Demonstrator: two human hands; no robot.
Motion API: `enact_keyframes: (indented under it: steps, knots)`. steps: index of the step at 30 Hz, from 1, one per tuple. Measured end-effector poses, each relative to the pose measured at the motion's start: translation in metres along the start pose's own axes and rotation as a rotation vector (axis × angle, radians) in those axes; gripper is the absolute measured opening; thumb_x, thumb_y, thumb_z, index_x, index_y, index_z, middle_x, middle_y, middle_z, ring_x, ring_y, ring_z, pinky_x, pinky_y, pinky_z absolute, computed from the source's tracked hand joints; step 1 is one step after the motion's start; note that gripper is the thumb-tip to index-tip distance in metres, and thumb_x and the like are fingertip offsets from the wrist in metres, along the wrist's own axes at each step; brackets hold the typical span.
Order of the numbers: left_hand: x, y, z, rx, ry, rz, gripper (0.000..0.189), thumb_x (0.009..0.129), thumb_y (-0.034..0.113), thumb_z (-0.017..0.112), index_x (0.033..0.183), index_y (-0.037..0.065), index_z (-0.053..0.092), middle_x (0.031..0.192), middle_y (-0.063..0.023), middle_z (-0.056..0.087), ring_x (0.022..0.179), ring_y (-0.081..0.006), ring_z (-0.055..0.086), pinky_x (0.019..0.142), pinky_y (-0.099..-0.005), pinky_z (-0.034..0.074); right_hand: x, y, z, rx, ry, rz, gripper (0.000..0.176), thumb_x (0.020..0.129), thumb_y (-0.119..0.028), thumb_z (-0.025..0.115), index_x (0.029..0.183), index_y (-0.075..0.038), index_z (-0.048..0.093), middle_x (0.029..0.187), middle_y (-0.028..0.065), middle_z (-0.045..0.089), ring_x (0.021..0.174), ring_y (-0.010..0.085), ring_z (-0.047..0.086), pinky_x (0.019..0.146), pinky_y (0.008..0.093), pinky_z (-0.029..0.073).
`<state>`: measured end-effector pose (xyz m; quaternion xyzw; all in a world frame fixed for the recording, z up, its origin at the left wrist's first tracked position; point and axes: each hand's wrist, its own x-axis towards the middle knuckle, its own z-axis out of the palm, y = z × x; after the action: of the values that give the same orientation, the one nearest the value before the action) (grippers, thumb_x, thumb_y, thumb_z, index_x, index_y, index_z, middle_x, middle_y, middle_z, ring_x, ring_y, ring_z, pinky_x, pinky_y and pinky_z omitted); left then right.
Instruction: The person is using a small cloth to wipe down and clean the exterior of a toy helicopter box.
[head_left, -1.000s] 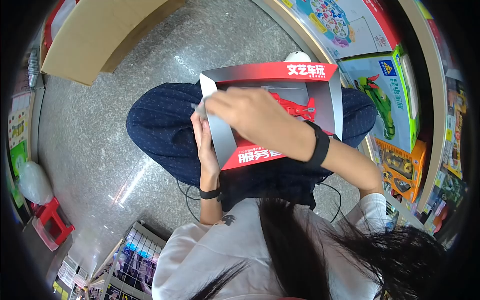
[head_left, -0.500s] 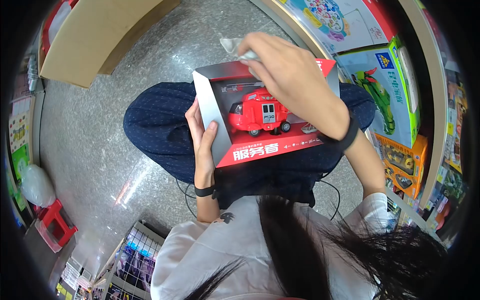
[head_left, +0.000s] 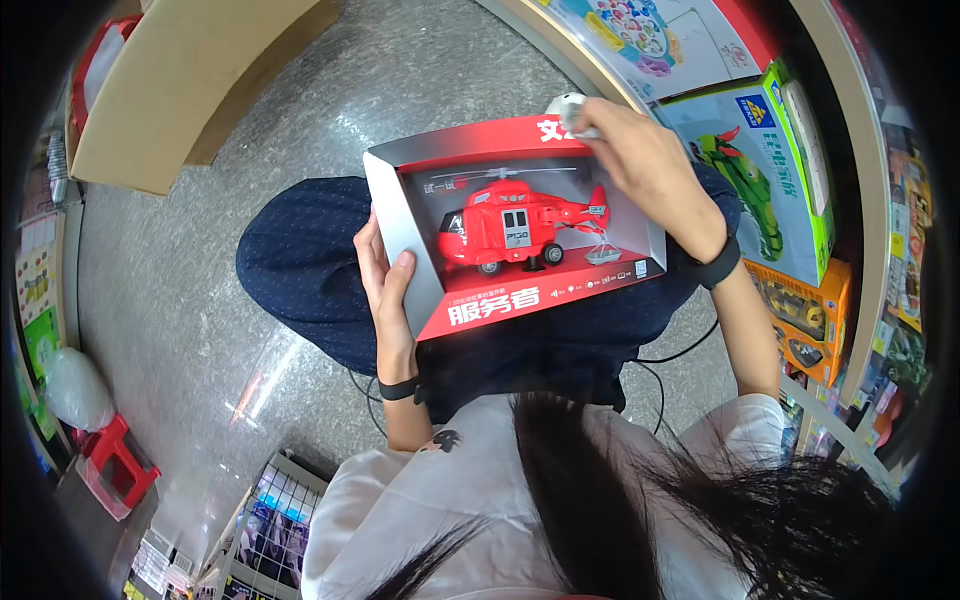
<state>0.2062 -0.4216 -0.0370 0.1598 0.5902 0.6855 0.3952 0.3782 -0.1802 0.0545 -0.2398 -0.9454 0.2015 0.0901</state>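
A red and grey toy box rests tilted over the crossed legs. Behind its front opening sits a red toy helicopter with grey rotor blades. My left hand grips the box's left side, thumb on the grey front edge and fingers behind. At the top right edge, my right hand pinches a crumpled whitish cloth against the red top panel. Part of the white lettering there is covered by the cloth and fingers.
On the right, shelves hold a green-edged toy box and an orange toy box. A brown cardboard box stands upper left. A red stool and a wire rack are lower left. A black cable lies on the floor.
My right hand has moved right with the cloth, from above the box's middle to its top right corner, uncovering the helicopter's tail. The box has shifted slightly left.
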Motion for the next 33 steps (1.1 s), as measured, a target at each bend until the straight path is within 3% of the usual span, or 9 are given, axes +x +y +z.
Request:
enact_keyframes:
  steps: [4, 11, 17, 19, 25, 27, 29, 33]
  knots:
    - [0.000, -0.002, -0.002, 0.004, -0.002, -0.007, 0.064, 0.088, 0.020, 0.057, 0.144, 0.001, 0.033, 0.147, -0.0196, 0.038, 0.137, -0.0264, 0.035, 0.114, -0.0376, 0.021, -0.030, 0.030, -0.011, 0.086, 0.049, 0.201, 0.015, 0.087, -0.007, 0.059, 0.100, -0.007, 0.053, 0.092, 0.0144, 0.064, 0.089, 0.0388, 0.061, 0.072, 0.0433, 0.049]
    - [-0.001, 0.000, 0.000, 0.046, 0.027, -0.006, 0.067, 0.087, 0.027, 0.058, 0.143, 0.000, 0.034, 0.143, -0.0187, 0.042, 0.134, -0.0261, 0.037, 0.113, -0.0367, 0.023, -0.033, 0.038, -0.003, 0.149, 0.095, 0.207, 0.013, 0.088, -0.009, 0.060, 0.098, -0.006, 0.054, 0.089, 0.0162, 0.063, 0.085, 0.0392, 0.060, 0.069, 0.0439, 0.047]
    - [0.000, -0.001, 0.001, -0.011, 0.064, -0.012, 0.065, 0.087, 0.028, 0.059, 0.141, -0.002, 0.038, 0.140, -0.0180, 0.045, 0.131, -0.0249, 0.041, 0.111, -0.0360, 0.025, -0.060, 0.040, -0.009, 0.393, 0.078, 0.295, 0.009, 0.089, -0.007, 0.057, 0.097, -0.004, 0.054, 0.085, 0.0153, 0.061, 0.079, 0.0334, 0.062, 0.070, 0.0361, 0.047]
    - [0.001, 0.002, 0.005, 0.051, 0.090, 0.000, 0.056, 0.087, 0.032, 0.057, 0.133, 0.004, 0.042, 0.120, -0.0127, 0.052, 0.109, -0.0200, 0.054, 0.094, -0.0315, 0.043, -0.079, 0.033, -0.011, 0.414, 0.067, 0.345, 0.007, 0.088, -0.005, 0.055, 0.095, -0.003, 0.053, 0.084, 0.0157, 0.060, 0.080, 0.0330, 0.063, 0.072, 0.0347, 0.047]
    - [0.003, -0.007, -0.004, 0.063, 0.055, 0.041, 0.056, 0.087, 0.031, 0.056, 0.133, 0.004, 0.041, 0.119, -0.0129, 0.053, 0.109, -0.0205, 0.054, 0.094, -0.0317, 0.043, -0.117, 0.005, -0.014, 0.409, -0.022, 0.426, 0.012, 0.082, 0.003, 0.054, 0.092, -0.002, 0.051, 0.086, 0.0174, 0.058, 0.085, 0.0396, 0.061, 0.074, 0.0369, 0.048]
    - [0.001, -0.005, -0.003, 0.078, 0.054, 0.043, 0.055, 0.087, 0.031, 0.057, 0.132, 0.004, 0.040, 0.119, -0.0130, 0.053, 0.109, -0.0203, 0.054, 0.094, -0.0316, 0.043, -0.111, 0.014, -0.014, 0.365, 0.009, 0.358, 0.012, 0.082, 0.003, 0.054, 0.092, -0.003, 0.051, 0.087, 0.0166, 0.059, 0.087, 0.0392, 0.061, 0.074, 0.0380, 0.048]
    - [0.000, -0.004, -0.006, 0.038, 0.060, -0.024, 0.064, 0.083, 0.034, 0.063, 0.134, 0.001, 0.042, 0.126, -0.0140, 0.052, 0.119, -0.0214, 0.047, 0.105, -0.0338, 0.031, -0.093, 0.030, -0.009, 0.285, 0.136, 0.276, 0.012, 0.083, 0.001, 0.054, 0.094, -0.004, 0.051, 0.089, 0.0157, 0.060, 0.085, 0.0382, 0.061, 0.072, 0.0392, 0.048]
    - [-0.002, -0.004, -0.009, 0.088, 0.080, 0.015, 0.063, 0.081, 0.033, 0.063, 0.132, 0.002, 0.043, 0.123, -0.0131, 0.052, 0.117, -0.0211, 0.048, 0.103, -0.0333, 0.033, -0.062, 0.033, -0.001, 0.204, 0.263, 0.271, 0.012, 0.084, 0.001, 0.054, 0.094, -0.005, 0.052, 0.090, 0.0157, 0.061, 0.085, 0.0387, 0.061, 0.070, 0.0407, 0.048]
